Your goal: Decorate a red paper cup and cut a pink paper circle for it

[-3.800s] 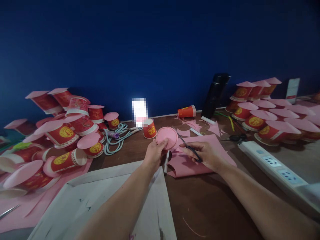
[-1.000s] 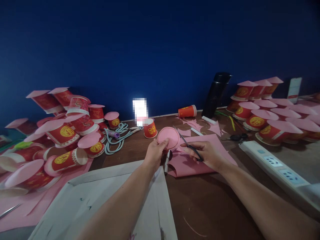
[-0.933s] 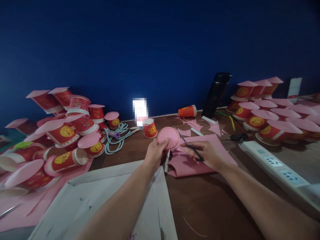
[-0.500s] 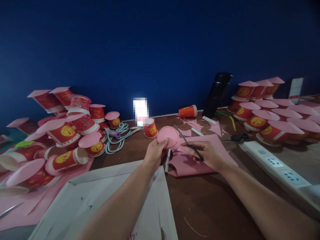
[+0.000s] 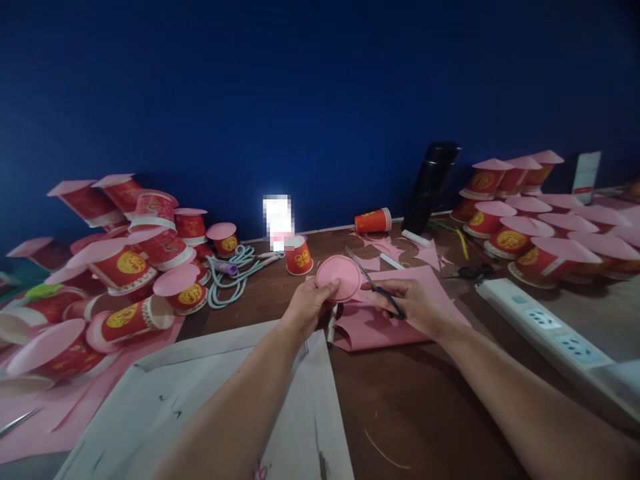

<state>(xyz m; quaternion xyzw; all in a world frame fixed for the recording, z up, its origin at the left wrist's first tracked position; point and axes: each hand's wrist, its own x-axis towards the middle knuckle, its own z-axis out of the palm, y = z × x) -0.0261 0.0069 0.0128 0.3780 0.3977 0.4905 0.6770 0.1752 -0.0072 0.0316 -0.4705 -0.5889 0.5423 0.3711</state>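
Between thumb and fingers, my left hand [image 5: 306, 305] grips a red paper cup whose base is covered by a round pink paper disc [image 5: 338, 275]; most of the cup is hidden under the disc and hand. My right hand [image 5: 407, 308] is closed on dark-handled scissors [image 5: 376, 285], their blades pointing up and left at the disc's right edge. Below both hands lies a folded sheet of pink paper [image 5: 395, 327]. A single red paper cup [image 5: 299, 256] stands upside down just beyond my left hand.
Cups with pink discs are heaped at left [image 5: 125, 267] and rowed at right [image 5: 525, 233]. A black flask [image 5: 431, 187], a lying cup stack [image 5: 373, 221] and pink scraps [image 5: 383, 250] are at the back. A power strip [image 5: 545, 333] lies right; a white board [image 5: 210, 400] lies front left.
The disc in my left hand has shifted slightly right and tilted flatter. The scissors stay at its right edge, with their blades now nearer to it. The view has shifted slightly.
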